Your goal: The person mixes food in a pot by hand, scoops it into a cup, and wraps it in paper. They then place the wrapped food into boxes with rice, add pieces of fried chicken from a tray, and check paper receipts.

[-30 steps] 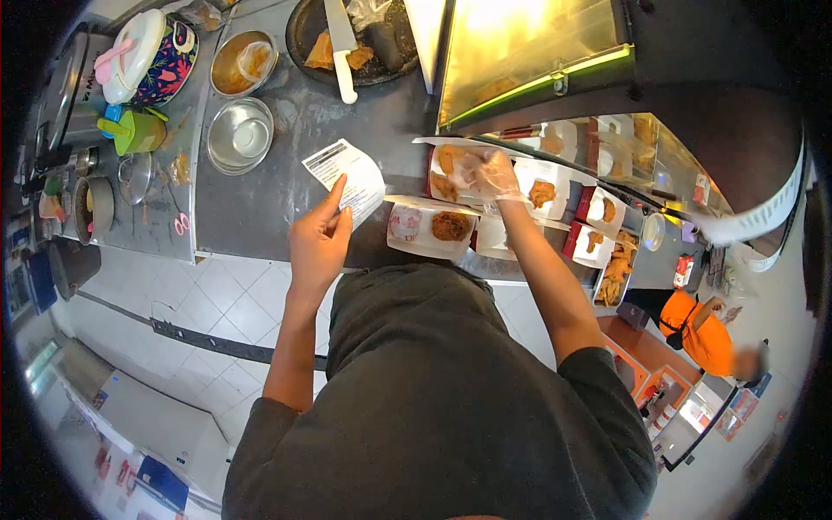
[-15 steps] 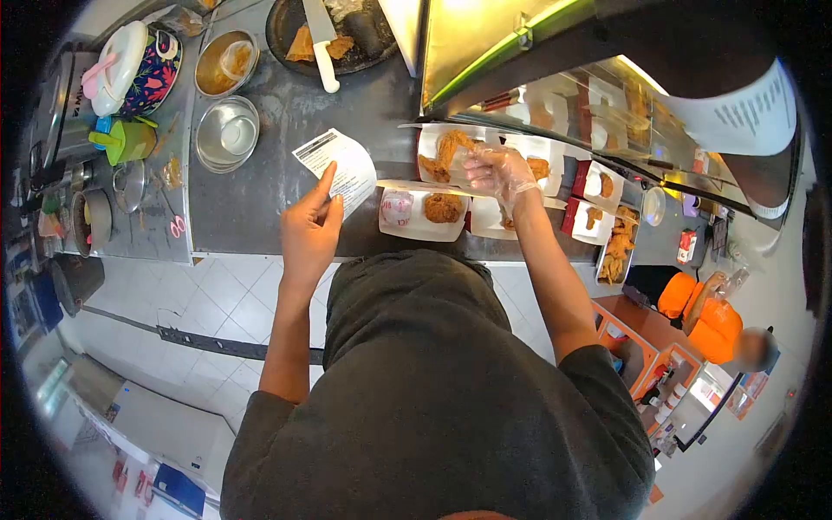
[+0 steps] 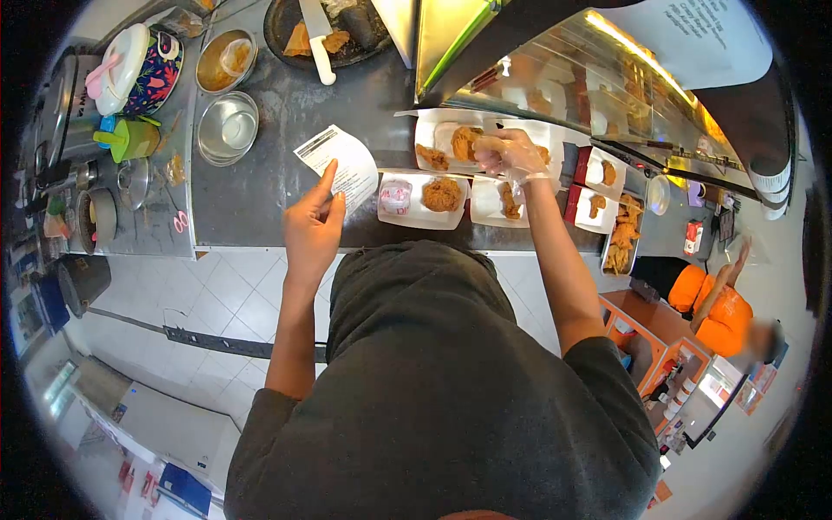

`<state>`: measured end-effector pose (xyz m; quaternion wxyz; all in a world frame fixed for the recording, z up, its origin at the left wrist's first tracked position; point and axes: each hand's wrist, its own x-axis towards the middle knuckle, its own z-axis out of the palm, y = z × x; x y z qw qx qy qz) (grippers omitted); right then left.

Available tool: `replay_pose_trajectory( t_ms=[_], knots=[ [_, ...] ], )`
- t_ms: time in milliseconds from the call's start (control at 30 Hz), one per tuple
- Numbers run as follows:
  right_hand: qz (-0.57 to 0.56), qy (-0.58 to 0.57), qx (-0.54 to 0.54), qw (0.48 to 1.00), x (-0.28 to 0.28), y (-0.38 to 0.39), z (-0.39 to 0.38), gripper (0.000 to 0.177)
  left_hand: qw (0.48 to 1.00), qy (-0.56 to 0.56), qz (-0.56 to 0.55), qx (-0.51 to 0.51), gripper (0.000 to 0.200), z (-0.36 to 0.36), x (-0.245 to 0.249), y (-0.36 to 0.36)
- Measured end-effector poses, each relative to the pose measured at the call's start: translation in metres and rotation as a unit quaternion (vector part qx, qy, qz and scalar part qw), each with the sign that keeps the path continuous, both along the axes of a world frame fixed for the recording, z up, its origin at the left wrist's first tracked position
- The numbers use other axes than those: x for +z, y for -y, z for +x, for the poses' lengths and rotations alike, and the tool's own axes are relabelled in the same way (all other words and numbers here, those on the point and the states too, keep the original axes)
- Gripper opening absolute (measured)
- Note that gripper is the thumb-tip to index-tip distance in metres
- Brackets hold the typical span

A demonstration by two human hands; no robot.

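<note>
The left hand (image 3: 314,234) pinches a receipt (image 3: 340,165) over the counter (image 3: 260,204), index finger up along the paper. The gloved right hand (image 3: 511,154) is closed on a chicken piece (image 3: 466,141) above the back box (image 3: 436,128), where another piece (image 3: 431,157) lies. The front box (image 3: 416,218) holds a fried piece (image 3: 443,194) beside a small cup (image 3: 395,196). Just right, a third box (image 3: 484,198) holds one piece (image 3: 510,201). A tray (image 3: 630,251) further right is full of chicken. Two steel bowls (image 3: 227,128) sit nested at left.
</note>
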<state>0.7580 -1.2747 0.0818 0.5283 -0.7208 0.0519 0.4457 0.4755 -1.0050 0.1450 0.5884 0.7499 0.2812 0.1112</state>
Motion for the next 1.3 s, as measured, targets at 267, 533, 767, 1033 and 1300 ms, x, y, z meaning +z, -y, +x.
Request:
replay_pose_trajectory(
  t_ms=[267,533,767,1033,1300],
  knots=[
    [-0.065,0.143,0.175,0.972,-0.028,-0.026,0.001,0.029,1.0,-0.016,-0.012,0.006,0.052,-0.002,0.008,0.001],
    [-0.234,0.331,0.612,0.679,-0.049,-0.086,0.001,0.046,1.0,-0.02,-0.016,0.013,0.052,-0.003,0.002,-0.006],
    [-0.292,0.321,0.606,0.667,-0.022,-0.114,-0.022,0.034,0.999,-0.022,-0.005,0.037,0.054,-0.005,0.005,-0.018],
    [-0.214,0.361,0.572,0.705,-0.005,-0.063,0.008,0.045,1.0,0.008,0.019,0.022,0.054,0.001,0.012,-0.005],
    [-0.129,0.47,0.269,0.831,0.094,0.085,-0.017,0.041,0.995,0.024,0.06,-0.079,0.053,0.053,0.042,0.073]
  ],
)
